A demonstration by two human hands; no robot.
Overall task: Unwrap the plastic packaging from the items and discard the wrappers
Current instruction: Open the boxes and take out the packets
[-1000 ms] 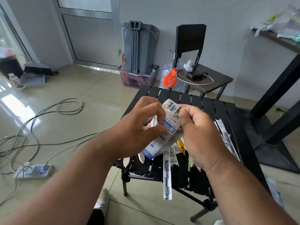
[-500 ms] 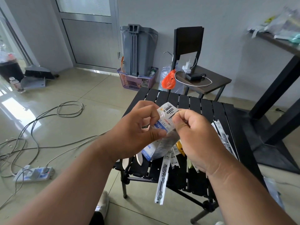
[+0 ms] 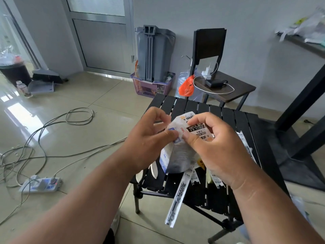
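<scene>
Both hands up over the black slatted table (image 3: 228, 120), working one white plastic-wrapped pack (image 3: 177, 152). Left hand (image 3: 147, 143) pinches the pack's upper left edge between thumb and fingers. Right hand (image 3: 216, 148) pinches the top near the black printed label, thumb on the front. The pack is held in the air above the table's near edge and blocks the view of what lies right under it.

On the table below: several long narrow wrapped refills (image 3: 177, 196), one hanging over the near edge, more along the right side under the right wrist.

Around: grey bin (image 3: 153, 53) in a purple basket (image 3: 151, 87) by the door, orange bag (image 3: 186, 86), small side table (image 3: 242, 87) with a charger and white cable, power strip (image 3: 40, 184) and loose cables on the floor at left.
</scene>
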